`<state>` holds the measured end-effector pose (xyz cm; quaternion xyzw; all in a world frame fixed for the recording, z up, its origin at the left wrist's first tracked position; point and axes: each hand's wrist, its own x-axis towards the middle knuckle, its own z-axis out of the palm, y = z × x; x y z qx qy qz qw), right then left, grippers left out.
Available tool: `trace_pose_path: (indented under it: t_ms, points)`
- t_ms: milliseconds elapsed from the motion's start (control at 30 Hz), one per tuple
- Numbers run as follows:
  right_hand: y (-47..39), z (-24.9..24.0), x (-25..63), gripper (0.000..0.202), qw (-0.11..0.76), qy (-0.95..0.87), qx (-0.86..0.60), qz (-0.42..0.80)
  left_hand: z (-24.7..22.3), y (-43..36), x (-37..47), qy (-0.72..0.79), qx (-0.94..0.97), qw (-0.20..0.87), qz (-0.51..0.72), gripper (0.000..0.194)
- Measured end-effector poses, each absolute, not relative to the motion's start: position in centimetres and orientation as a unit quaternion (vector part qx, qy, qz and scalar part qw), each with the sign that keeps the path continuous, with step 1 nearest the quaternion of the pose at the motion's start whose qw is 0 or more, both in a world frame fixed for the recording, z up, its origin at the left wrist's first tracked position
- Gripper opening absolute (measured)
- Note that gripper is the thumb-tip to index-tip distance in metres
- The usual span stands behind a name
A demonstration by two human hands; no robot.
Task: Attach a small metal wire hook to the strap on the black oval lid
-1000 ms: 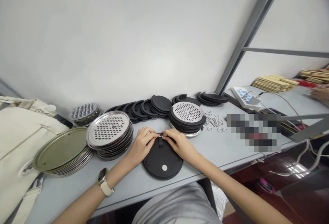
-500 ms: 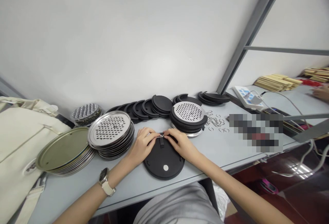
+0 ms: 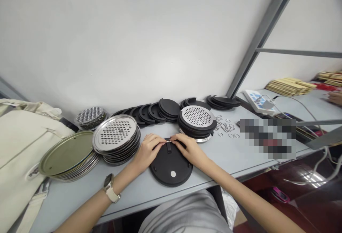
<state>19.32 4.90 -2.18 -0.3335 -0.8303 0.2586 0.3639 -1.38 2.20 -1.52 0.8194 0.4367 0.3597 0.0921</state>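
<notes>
A round black disc (image 3: 171, 165) lies on the table in front of me, with a white dot and a short black strap (image 3: 169, 148) at its far edge. At the end of that strap is a thin metal ring (image 3: 168, 141), seen nearly edge-on. My left hand (image 3: 150, 151), closed, pinches the ring's left side between thumb and fingertips. From the other side, my right hand (image 3: 188, 149) is also closed in a pinch on the ring, its fingers resting over the disc's far right edge. Fingertips partly hide the ring.
Left stand stacks of perforated metal discs (image 3: 115, 133) and olive plates (image 3: 68, 153), beside a cream bag (image 3: 24, 144). Behind are black discs (image 3: 169, 110) and a stack topped by a perforated plate (image 3: 198, 116). Loose rings and clips (image 3: 227, 128) lie right. Another person's hand (image 3: 335, 97) shows far right.
Both hands stay at the strap, with only a slight shift of the fingers around the ring. The whole view has moved slightly; the disc stays in place.
</notes>
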Motion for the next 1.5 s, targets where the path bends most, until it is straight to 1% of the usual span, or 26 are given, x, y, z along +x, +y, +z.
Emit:
trace_pose_path:
  t_ms: [200, 400, 600, 700, 833, 1000, 1100, 1300, 1500]
  points:
    - [4.8, -2.1, 19.3, 0.019, 0.366, -0.829, -0.335, 0.257, -1.4, 2.4, -1.3, 0.453, 0.780, 0.171, 0.396, 0.014]
    - [4.8, -2.1, 19.3, 0.020, 0.366, -0.829, -0.339, 0.252, -1.5, 2.7, -1.2, 0.481, 0.747, 0.207, 0.409, 0.012]
    - [4.9, -2.1, 19.3, 0.020, 0.363, -0.830, -0.338, 0.256, -1.8, 3.3, -1.3, 0.478, 0.702, 0.325, 0.415, 0.010]
    - [4.9, -2.1, 19.4, 0.021, 0.360, -0.830, -0.334, 0.265, -2.0, 3.5, -1.4, 0.469, 0.690, 0.358, 0.420, 0.013]
    - [4.9, -1.7, 19.5, 0.022, 0.347, -0.835, -0.321, 0.281, -1.9, 3.4, -1.3, 0.468, 0.688, 0.375, 0.409, 0.015]
    - [5.0, -1.4, 19.7, 0.023, 0.329, -0.849, -0.292, 0.292, -1.1, 2.9, -1.1, 0.448, 0.721, 0.389, 0.358, 0.014]
    - [4.9, -1.3, 19.7, 0.023, 0.327, -0.853, -0.284, 0.291, -0.8, 2.6, -1.2, 0.432, 0.726, 0.398, 0.357, 0.015]
    - [4.8, -1.2, 19.6, 0.020, 0.309, -0.862, -0.275, 0.293, -0.5, 2.1, -1.2, 0.432, 0.737, 0.381, 0.353, 0.015]
    - [4.7, -1.1, 19.5, 0.021, 0.309, -0.863, -0.262, 0.302, -0.4, 2.0, -1.2, 0.430, 0.724, 0.403, 0.359, 0.013]
